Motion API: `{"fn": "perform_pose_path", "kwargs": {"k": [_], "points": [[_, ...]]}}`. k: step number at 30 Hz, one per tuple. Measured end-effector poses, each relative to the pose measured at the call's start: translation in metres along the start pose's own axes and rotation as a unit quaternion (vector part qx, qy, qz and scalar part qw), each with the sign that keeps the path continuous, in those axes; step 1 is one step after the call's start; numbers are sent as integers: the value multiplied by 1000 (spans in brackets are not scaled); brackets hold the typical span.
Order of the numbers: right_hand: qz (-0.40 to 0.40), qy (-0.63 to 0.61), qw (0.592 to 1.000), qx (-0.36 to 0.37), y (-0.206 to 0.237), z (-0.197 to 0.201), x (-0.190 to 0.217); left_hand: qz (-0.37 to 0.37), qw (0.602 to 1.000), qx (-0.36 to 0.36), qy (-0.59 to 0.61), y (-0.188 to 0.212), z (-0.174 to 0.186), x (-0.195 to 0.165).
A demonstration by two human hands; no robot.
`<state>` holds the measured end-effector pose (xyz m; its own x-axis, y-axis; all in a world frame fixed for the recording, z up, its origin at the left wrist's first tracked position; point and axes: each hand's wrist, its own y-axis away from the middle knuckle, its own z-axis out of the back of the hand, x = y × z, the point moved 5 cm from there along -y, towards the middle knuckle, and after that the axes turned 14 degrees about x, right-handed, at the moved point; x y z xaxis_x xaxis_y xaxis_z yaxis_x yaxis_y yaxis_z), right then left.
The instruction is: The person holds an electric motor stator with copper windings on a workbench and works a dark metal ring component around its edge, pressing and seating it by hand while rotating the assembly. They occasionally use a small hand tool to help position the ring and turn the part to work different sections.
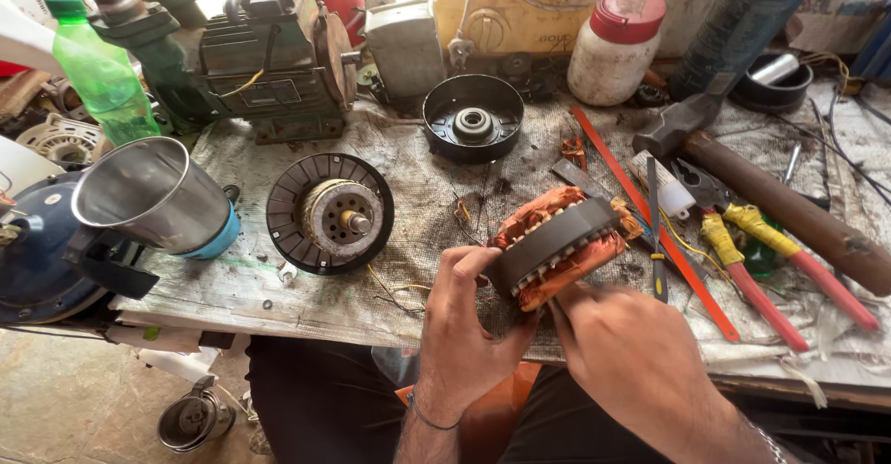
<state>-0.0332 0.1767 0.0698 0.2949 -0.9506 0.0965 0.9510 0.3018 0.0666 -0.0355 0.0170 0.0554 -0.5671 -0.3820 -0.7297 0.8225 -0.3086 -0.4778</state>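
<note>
My left hand (pixel 461 320) grips a motor stator (pixel 557 246), a dark ring core with copper windings bulging from both ends, held tilted just above the workbench's front edge. My right hand (pixel 626 353) is closed at the stator's lower side, and a thin tool seems pinched in its fingers against the windings; what it is I cannot tell. Left of the stator lies a black rotor housing with a round core and shaft (pixel 330 213). Behind it rests a black end cover with a bearing (pixel 473 116).
A hammer (pixel 761 186), pliers with red and yellow handles (pixel 742 251), a screwdriver (pixel 655 232) and a red hacksaw blade (pixel 650 223) lie at the right. A steel jar (pixel 153 195), a green bottle (pixel 97 70), a green motor (pixel 269 65) and a white jar (pixel 614 46) crowd the left and back.
</note>
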Motion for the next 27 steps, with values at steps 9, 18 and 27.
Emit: {"fn": "perform_pose_path", "kwargs": {"k": [9,18,27], "points": [[-3,-35,999,-1,2,-3,-1,1,1000,-9,-16,1,2,-3],[28,-134,991,-3,-2,12,1,1,1000,-8,-27,0,1,1],[-52,-67,992,89,-3,-5,-12,-5,999,-5,-50,3,-2,7]]}}
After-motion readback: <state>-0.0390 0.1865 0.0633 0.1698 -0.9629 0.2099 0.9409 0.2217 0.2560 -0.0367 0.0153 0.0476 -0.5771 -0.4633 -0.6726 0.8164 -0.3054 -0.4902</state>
